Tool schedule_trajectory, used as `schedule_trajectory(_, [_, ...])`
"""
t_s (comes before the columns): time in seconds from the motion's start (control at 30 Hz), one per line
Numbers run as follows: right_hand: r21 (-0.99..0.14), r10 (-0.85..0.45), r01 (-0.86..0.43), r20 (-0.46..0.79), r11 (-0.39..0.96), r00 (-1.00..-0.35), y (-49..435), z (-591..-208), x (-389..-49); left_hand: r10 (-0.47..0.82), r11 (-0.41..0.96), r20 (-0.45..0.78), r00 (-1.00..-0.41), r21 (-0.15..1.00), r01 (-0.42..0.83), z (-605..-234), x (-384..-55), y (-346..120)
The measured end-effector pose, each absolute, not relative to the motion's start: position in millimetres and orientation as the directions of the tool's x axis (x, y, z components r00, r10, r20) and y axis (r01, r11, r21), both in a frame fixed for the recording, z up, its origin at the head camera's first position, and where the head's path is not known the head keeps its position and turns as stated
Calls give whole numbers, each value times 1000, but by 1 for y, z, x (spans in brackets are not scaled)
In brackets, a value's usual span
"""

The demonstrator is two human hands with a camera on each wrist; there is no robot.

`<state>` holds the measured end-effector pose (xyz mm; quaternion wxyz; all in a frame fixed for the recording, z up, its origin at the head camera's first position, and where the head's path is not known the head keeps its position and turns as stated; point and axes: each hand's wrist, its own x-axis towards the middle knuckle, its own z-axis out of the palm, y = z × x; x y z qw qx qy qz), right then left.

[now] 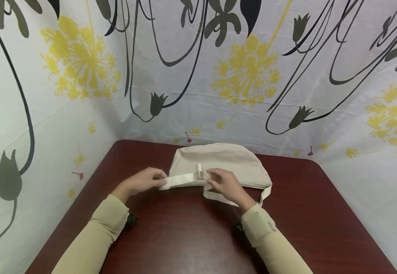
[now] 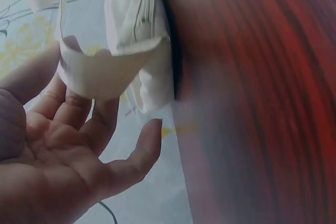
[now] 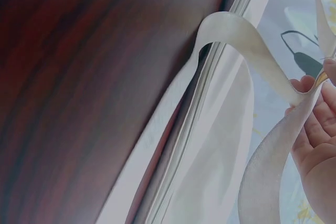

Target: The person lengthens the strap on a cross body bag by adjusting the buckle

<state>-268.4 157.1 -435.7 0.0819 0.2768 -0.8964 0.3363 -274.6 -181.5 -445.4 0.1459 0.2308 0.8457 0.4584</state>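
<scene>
A cream shoulder bag (image 1: 222,156) lies on its side near the table's back edge, its zipper (image 3: 202,103) along the front. My left hand (image 1: 145,179) pinches the bag's flat strap (image 1: 182,180) between thumb and fingers. In the left wrist view, the strap curves across the fingers of that hand (image 2: 79,145). The right hand (image 1: 226,184) holds the strap beside a metal slider buckle (image 1: 200,174), where a short loop of strap stands up. Below it, more strap (image 3: 262,177) hangs in a loop, seen in the right wrist view.
The dark red wooden table (image 1: 181,232) spreads beneath both forearms. A white cloth (image 1: 198,83) with grey and yellow flower prints stands behind the table and along both sides. Dark wrist devices (image 1: 131,220) show at the sleeves.
</scene>
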Motion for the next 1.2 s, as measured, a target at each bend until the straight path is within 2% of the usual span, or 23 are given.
schedule_trajectory(0.4, [-537, -438, -583, 386, 609, -812, 167, -434, -270, 453, 518, -70, -889, 832, 199, -451, -274, -207])
schedule_trajectory(0.57, [-555, -435, -562, 356, 614, -827, 173, -431, -270, 447, 531, -105, -888, 830, 169, -454, -274, -217])
schedule_trajectory(0.9, [-576, -438, -562, 355, 594, -826, 169, -433, -269, 471, 541, -110, -875, 819, 188, -459, -276, -216])
schedule_trajectory(1.03, [-587, -442, -546, 327, 598, -836, 168, -432, -267, 461, 590, -66, -885, 768, 251, -450, -273, -209])
schedule_trajectory(1.2, [-586, -456, -566, 342, 579, -821, 167, -431, -266, 477, 638, 64, -876, 660, 396, -433, -269, -188])
